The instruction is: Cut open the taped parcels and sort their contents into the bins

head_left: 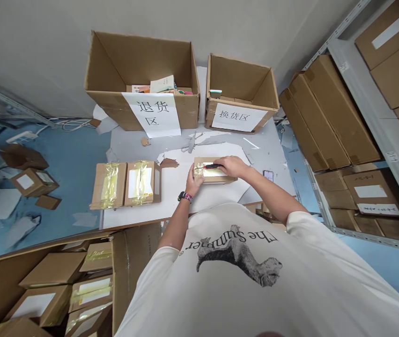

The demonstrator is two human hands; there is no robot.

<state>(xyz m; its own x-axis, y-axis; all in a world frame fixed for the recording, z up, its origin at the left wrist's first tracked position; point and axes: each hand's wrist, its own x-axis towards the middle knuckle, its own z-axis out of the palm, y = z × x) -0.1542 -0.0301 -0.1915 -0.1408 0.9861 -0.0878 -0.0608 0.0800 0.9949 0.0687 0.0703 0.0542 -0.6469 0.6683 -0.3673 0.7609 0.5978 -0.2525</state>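
The right hand [233, 166] pinches a black-and-red tool [213, 166] over the small box [217, 179]; the fingers of the left hand [194, 184] clasp its left end. This box lies on the worktop [181, 203], seems light, rather stiff, best held by its ends.

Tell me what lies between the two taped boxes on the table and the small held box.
A torn brown scrap, some bare white sheet, and the left hand against the small box; the head view shows it.
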